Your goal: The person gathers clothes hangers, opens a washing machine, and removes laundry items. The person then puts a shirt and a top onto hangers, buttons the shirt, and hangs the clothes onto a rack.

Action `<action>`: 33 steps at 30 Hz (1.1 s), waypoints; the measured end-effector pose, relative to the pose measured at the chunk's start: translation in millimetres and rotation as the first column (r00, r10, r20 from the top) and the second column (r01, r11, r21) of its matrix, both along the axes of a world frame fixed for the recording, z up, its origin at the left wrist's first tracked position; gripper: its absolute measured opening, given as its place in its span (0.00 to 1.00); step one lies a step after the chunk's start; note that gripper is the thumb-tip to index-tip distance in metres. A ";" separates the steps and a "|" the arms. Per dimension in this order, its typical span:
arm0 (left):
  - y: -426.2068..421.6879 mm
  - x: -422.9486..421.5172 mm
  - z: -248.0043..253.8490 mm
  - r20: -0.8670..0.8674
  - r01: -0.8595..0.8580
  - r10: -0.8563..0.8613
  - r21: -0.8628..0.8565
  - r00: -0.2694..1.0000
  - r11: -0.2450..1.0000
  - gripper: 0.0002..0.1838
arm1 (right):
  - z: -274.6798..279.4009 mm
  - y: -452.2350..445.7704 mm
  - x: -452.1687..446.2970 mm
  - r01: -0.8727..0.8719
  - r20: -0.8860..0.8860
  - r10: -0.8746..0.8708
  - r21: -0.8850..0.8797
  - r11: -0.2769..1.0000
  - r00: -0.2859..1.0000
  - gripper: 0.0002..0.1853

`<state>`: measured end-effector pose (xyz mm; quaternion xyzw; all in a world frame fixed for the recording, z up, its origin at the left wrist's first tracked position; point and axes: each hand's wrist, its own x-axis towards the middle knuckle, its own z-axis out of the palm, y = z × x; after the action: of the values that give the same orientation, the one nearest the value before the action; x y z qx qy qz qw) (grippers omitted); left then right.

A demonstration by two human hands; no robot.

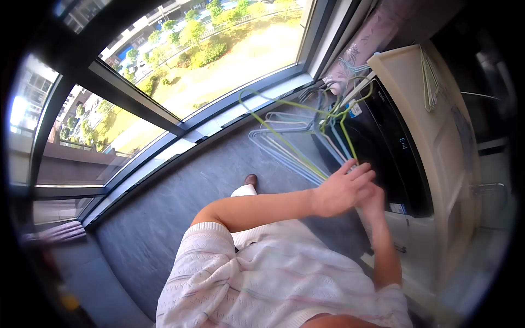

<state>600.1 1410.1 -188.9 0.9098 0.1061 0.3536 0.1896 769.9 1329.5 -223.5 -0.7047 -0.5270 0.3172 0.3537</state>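
Observation:
A bunch of thin wire clothes hangers [284, 131], grey-blue, white and yellow-green, fans out over the floor beside the washing machine. My left hand [340, 191] reaches across from the left, its fingers closed around the bunch's near end. Just to the right, my right hand [373, 199] is pressed against it and grips the same end; the left hand partly covers its fingers. The hooks and shoulders of several hangers overlap, so single ones are hard to separate by eye.
A washing machine [377, 136] with a dark top and a lit "End" display stands at right, inside a beige cabinet [437, 136]. Green hangers [429, 82] hang on the cabinet. Behind are a pink curtain [358, 52] and large windows [180, 130]. My shoe [250, 180] rests on the grey floor.

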 end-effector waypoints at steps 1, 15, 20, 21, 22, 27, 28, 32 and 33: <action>-13.7 11.4 6.7 0.108 0.055 -0.057 0.018 0.993 0.998 0.18 | 28.5 -5.2 6.8 0.039 -0.072 -0.030 0.121 0.992 0.997 0.03; -55.4 12.7 -57.3 -0.259 -0.009 -0.032 -0.154 0.965 0.988 0.13 | 72.9 -70.0 294.1 0.850 -0.615 -0.652 0.060 0.523 0.444 0.09; -33.4 -11.9 -93.9 -0.433 -0.048 -0.043 -0.195 0.900 0.980 0.12 | 41.1 -78.9 330.7 0.870 -0.496 -0.814 -0.207 0.448 0.302 0.06; -27.0 -15.8 -101.1 -0.451 -0.054 -0.045 -0.203 0.891 0.978 0.12 | 34.0 -80.1 334.5 0.878 -0.405 -0.857 -0.214 0.428 0.319 0.06; -20.3 -19.0 -105.4 -0.475 -0.073 -0.044 -0.225 0.879 0.972 0.12 | 32.6 -76.8 333.0 0.886 -0.308 -0.891 -0.218 0.409 0.335 0.07; 16.8 -30.1 -122.4 -0.530 -0.125 -0.031 -0.255 0.847 0.959 0.10 | 40.7 -66.6 335.5 0.863 0.276 -0.822 -0.256 0.437 0.498 0.11; 24.2 -32.2 -127.7 -0.547 -0.118 -0.044 -0.258 0.836 0.959 0.10 | 48.7 -60.9 323.9 0.866 0.384 -0.776 -0.248 0.435 0.500 0.12; 48.3 -37.6 -132.6 -0.613 -0.117 -0.089 -0.288 0.785 0.950 0.10 | 77.2 -41.6 284.8 0.873 0.667 -0.581 -0.243 0.422 0.466 0.17; 52.5 -39.4 -133.6 -0.619 -0.115 -0.102 -0.301 0.779 0.947 0.10 | 74.8 -42.5 289.3 0.874 0.741 -0.512 -0.211 0.438 0.435 0.18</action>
<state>560.7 1462.6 -322.5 0.9313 0.2227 0.0091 0.2880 1059.2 1287.1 -148.8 -0.9906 -0.1211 0.0415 0.0484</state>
